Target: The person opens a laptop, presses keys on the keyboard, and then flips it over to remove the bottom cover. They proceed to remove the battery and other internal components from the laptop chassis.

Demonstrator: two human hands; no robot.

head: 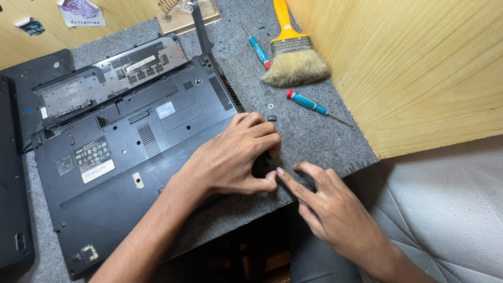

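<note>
Both hands [236,157] [325,202] at laptop [131,141] corner, seemingly gripping.

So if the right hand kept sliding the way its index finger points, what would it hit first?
The right hand points up-left, so it would probably meet the left hand first, at the thumb by the laptop corner; they nearly touch already.

— On the surface [314,141]?
— Grey felt mat. Upturned black laptop [131,152], brush [293,52], two screwdrivers [313,106], [258,48], tiny loose parts [271,112].
— At the far edge?
— Wooden stand [186,15], black panels [15,173] at left.
</note>
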